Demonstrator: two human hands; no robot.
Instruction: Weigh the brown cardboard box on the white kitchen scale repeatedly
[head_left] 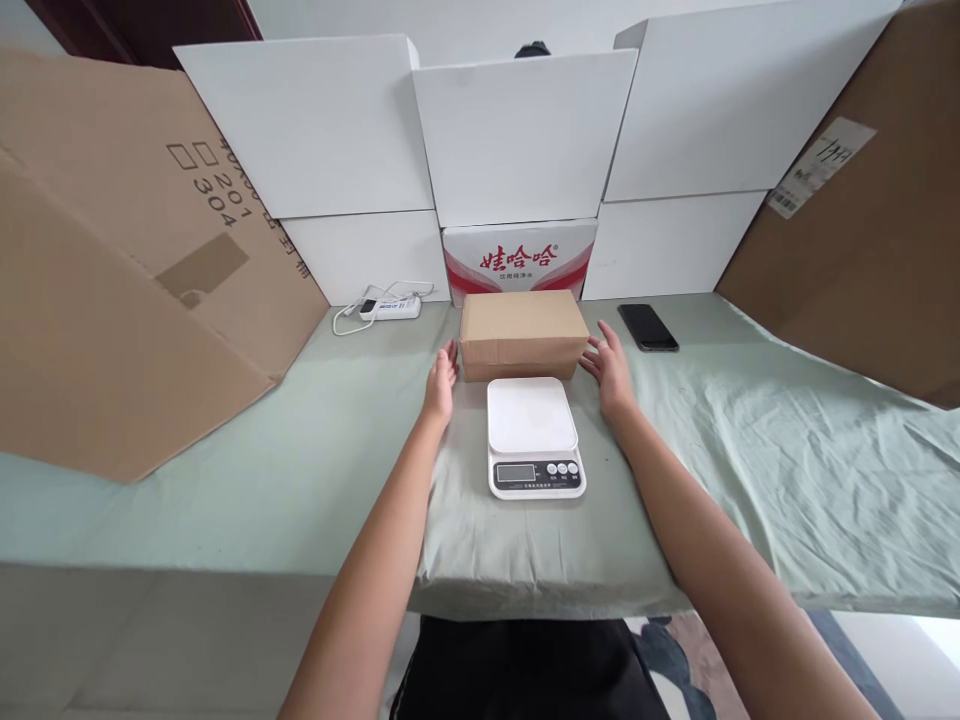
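A closed brown cardboard box (521, 335) sits on the cloth just behind a white digital kitchen scale (531, 415). The scale's platform carries nothing and its display looks blank. At the box's left side is my left hand (441, 385), fingers stretched forward, close to the cardboard. My right hand (611, 375) is at the opposite side with its fingers apart, the tips by the box's right edge. Whether either hand touches the cardboard, I cannot tell. Neither hand is wrapped around anything.
A dark phone (648, 328) lies to the right. A white power strip with a cord (391, 307) is at the back left. White boxes (525, 140) and a printed carton (519, 258) wall the back; large cardboard sheets (135, 270) stand at both sides. Green cloth (315, 470) covers the table.
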